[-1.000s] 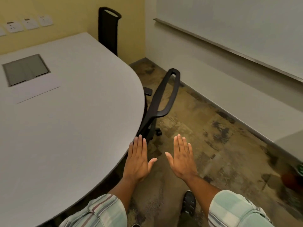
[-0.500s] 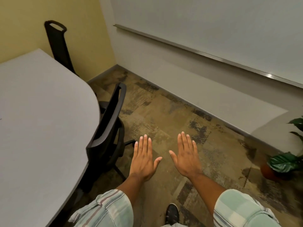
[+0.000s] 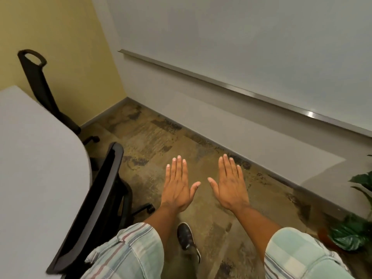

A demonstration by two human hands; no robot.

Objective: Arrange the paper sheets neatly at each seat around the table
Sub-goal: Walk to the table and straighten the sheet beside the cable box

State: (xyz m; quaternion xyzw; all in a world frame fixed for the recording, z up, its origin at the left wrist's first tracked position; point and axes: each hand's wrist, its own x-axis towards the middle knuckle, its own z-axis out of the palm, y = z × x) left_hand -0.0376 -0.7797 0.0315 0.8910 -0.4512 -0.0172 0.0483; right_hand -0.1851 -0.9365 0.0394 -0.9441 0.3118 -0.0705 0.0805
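My left hand [image 3: 177, 186] and my right hand [image 3: 231, 184] are held out flat, palms down, side by side over the carpet, both holding nothing. The white rounded table [image 3: 34, 168] fills the left side of the view, left of my left hand. No paper sheet shows on the part of the table in view. A black office chair [image 3: 100, 190] is tucked against the table edge just left of my left hand. A second black chair [image 3: 38, 81] stands further back by the yellow wall.
A whiteboard with a metal tray [image 3: 241, 91] covers the wall ahead and right. A potted plant [image 3: 354, 232] stands on the floor at the right edge. Patterned carpet [image 3: 171, 141] lies between table and wall. My shoe [image 3: 186, 238] shows below.
The view has swung right, away from the table; the sheet and the table's inset panel have left the view. My hands stay flat and empty, now over carpet instead of the table edge.
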